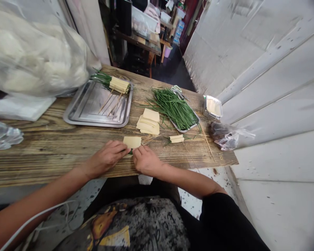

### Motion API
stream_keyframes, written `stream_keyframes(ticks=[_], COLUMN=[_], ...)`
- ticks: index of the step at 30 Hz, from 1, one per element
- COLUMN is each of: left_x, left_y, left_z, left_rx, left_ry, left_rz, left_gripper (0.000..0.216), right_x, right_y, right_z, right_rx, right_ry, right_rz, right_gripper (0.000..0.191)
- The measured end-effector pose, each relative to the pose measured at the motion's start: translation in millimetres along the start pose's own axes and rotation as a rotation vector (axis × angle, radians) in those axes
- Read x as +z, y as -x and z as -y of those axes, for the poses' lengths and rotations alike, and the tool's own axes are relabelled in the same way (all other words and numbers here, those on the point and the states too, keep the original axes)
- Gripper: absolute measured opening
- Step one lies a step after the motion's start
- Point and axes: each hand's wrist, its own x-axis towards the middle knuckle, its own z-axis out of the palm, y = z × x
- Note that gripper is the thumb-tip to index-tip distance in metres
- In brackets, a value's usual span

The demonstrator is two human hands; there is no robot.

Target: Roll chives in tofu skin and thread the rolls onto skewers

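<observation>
A pale yellow tofu sheet [132, 141] lies on the wooden table in front of me, with a little green chive showing at its near edge. My left hand [110, 153] presses its closed fingertips on the near left corner of this sheet. At the near right side, my right hand [146, 159] is curled, its fingers pinching the sheet's edge. Just beyond is a stack of tofu sheets [148, 122]. To the right rests a small skewered tofu roll [176, 139] with chive ends poking out. The chives under my fingers are mostly hidden.
Green chives [174, 106] heap on a metal tray, with scissors [176, 88] behind. Another metal tray [94, 104] carries finished rolls [119, 84] on skewers. Loose skewers [208, 143], a foil container [213, 106] and a plastic bag [223, 136] lie right; a water bottle [5, 136] lies left.
</observation>
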Motion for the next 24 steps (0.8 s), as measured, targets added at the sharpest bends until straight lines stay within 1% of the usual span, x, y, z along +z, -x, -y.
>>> stream_keyframes(ticks=[3,6,9,11,14,17,20,22,24], left_x=[-2.2,-5.2,-5.0,-4.4,-5.5,-7.7,-7.9,-7.4,-7.2], left_y=[-0.5,-3.2,-7.7,-11.3,-16.5,-18.7,-17.8,-17.1,-16.2], left_z=[-8.0,-15.2,-16.0,-13.5,-8.8,-4.1,0.7,2.7,1.6], left_rx=[-0.026,-0.073,-0.068,-0.069,-0.147,-0.223,-0.329,-0.399,-0.425], left_ry=[-0.056,-0.088,-0.088,-0.048,0.080,0.237,0.339,0.364,0.332], left_rz=[-0.016,-0.021,-0.060,-0.086,-0.083,-0.080,-0.081,-0.081,-0.094], left_gripper=[0.031,0.031,0.033,0.033,0.031,0.035,0.038,0.038,0.038], right_x=[-0.1,-2.0,-5.3,-7.0,-5.7,0.6,8.5,12.7,15.0], right_y=[-0.5,0.3,0.5,0.0,-1.9,-4.1,-5.6,-6.7,-8.4], right_z=[-6.2,-14.8,-16.3,-13.9,-13.1,-19.3,-26.5,-28.7,-29.3], right_rx=[-0.012,0.043,0.101,0.139,0.220,0.289,0.345,0.410,0.470], right_ry=[-0.046,-0.106,-0.160,-0.176,-0.228,-0.421,-0.662,-0.776,-0.841], right_rz=[0.019,0.053,0.076,0.061,0.040,0.017,-0.048,-0.087,-0.103], right_gripper=[0.027,0.022,0.019,0.020,0.019,0.019,0.015,0.014,0.012])
